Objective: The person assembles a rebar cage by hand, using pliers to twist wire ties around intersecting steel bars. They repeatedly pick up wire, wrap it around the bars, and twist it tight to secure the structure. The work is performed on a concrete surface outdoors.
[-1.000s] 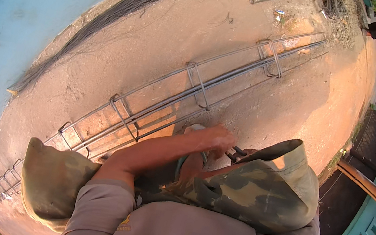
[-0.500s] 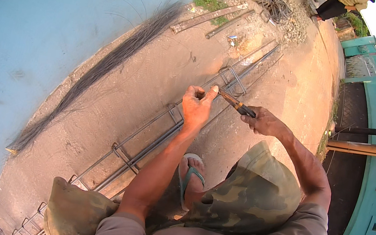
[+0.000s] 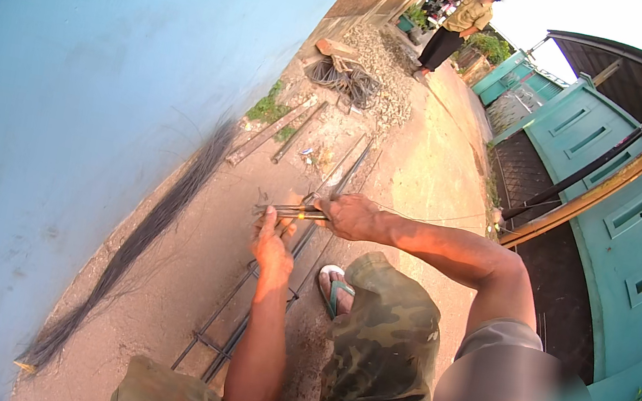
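My right hand point(image 3: 350, 216) is closed round the handles of a pair of pincers point(image 3: 302, 213), dark with a yellow band, which points left. Beside its far end is my left hand point(image 3: 273, 249), fingers bent and thumb up. What those fingers pinch is too small and blurred to make out. Both hands are above a long steel rebar cage point(image 3: 216, 344) with square stirrups, lying on the ground and partly hidden by my left arm.
A long bundle of thin dark wire point(image 3: 154, 232) lies along the blue wall point(image 3: 106, 63). Two poles point(image 3: 271, 131), a coil of wire point(image 3: 343, 81) and gravel point(image 3: 386, 67) are farther up. A person point(image 3: 461, 24) stands on the lane. A turquoise wall point(image 3: 598, 170) runs along the right.
My view has tilted up and shows more of the lane. My right arm has swung across to the left, and the pincers now point left instead of up-left. The standing person's arm is raised.
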Motion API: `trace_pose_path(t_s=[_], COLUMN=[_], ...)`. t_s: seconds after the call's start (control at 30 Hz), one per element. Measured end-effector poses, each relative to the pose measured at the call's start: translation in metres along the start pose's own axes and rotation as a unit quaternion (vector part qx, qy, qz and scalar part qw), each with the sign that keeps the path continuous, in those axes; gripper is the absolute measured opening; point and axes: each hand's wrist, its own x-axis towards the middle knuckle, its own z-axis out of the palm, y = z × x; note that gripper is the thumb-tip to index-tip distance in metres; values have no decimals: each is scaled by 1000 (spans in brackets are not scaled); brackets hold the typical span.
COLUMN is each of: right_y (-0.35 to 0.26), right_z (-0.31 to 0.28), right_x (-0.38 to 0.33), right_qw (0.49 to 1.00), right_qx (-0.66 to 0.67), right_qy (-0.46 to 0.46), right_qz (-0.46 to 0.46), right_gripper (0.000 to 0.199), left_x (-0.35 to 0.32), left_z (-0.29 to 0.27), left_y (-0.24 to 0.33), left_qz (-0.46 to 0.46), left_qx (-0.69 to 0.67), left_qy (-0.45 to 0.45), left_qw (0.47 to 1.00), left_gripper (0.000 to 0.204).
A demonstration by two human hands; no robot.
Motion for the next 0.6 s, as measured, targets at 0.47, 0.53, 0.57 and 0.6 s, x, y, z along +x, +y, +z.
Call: trace_pose_path(t_s=[0.47,0.53,0.57,0.6], right_y=[57,55,60,72], right_z=[69,51,70,91], right_x=[190,209,223,236], right_qw=[833,902,902,901], right_qx=[-270,-221,-178,-138], right_qy=[300,122,135,142], right_qz=[-378,-351,-369,-386], right_gripper=[48,50,52,53], left_x=[110,126,136,140], left_z=[-71,-67,-81,-84], left_y=[-3,-4,-7,-15], left_qz=[19,29,41,50], left_qx=[51,25,11,8], left_qy=[93,135,143,157], left_qw=[994,990,989,986], left_gripper=[20,19,19,18])
